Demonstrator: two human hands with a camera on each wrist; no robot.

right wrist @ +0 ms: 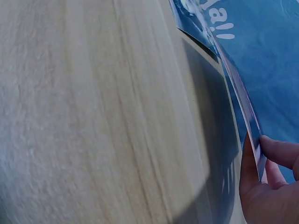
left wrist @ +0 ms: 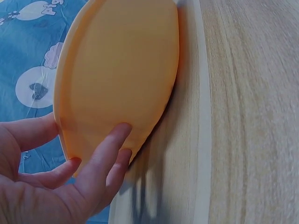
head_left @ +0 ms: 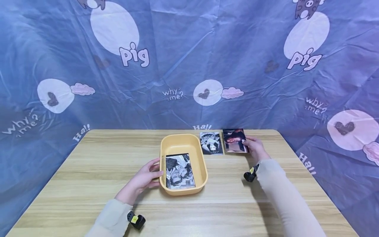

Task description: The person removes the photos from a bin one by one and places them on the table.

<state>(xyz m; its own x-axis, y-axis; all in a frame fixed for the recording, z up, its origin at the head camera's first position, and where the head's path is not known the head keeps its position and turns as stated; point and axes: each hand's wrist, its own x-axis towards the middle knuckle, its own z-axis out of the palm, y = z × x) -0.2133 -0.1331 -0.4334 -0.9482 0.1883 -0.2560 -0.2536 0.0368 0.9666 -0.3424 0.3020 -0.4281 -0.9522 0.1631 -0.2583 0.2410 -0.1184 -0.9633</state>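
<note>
A yellow plastic tray [head_left: 204, 171] with raised walls stands mid-table, and a black-and-white photo print [head_left: 180, 171] lies inside it. My left hand [head_left: 146, 176] holds the tray's left side, its thumb at the rim and its fingertips [left wrist: 124, 128] against the outer wall. At the back right, my right hand [head_left: 257, 148] pinches a dark, reddish photo print [head_left: 235, 141] by its right edge. In the right wrist view this print [right wrist: 245, 109] is seen edge-on, raised off the wood with its shadow below. A second black-and-white print [head_left: 211, 143] lies between the tray and the held print.
The wooden table [head_left: 97, 164] ends at the back against a blue printed cloth [head_left: 165, 65], which also hangs at both sides. A black wrist camera [head_left: 136, 220] sits on the left sleeve, and another camera [head_left: 251, 174] on the right one.
</note>
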